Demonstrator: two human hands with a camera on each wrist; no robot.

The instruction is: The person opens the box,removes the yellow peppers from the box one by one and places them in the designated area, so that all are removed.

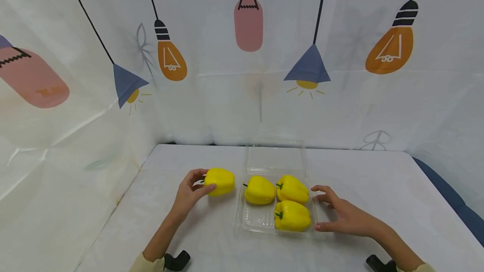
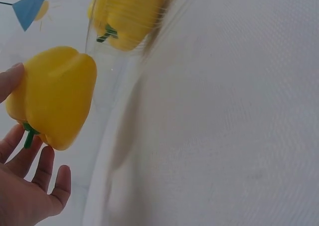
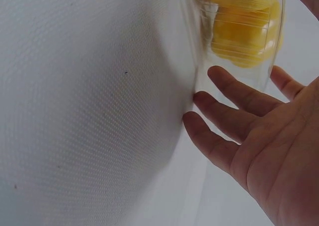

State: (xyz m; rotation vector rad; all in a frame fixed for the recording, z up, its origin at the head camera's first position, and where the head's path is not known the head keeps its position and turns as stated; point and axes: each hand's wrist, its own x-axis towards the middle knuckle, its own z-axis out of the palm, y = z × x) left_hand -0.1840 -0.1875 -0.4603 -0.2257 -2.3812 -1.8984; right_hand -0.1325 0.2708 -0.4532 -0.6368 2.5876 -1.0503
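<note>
A yellow bell pepper [image 1: 220,181] with a green stem is gripped between the thumb and fingers of my left hand [image 1: 191,193], left of a clear plastic clamshell container [image 1: 257,223]. The same pepper [image 2: 57,96] fills much of the left wrist view's left side. Inside the container lie three more yellow peppers: one at the left [image 1: 259,190], one at the back right [image 1: 293,189] and one at the front right [image 1: 293,216]. At the container's right side is my right hand [image 1: 345,216], fingers spread and relaxed, fingertips right at the clear wall and holding nothing.
The container's clear lid [image 1: 275,157] lies folded back toward the far edge of the white table [image 1: 351,171]. Behind hangs a white curtain [image 1: 211,108] printed with lamps and bulbs. A dark blue object [image 1: 450,188] shows beyond the table's right edge.
</note>
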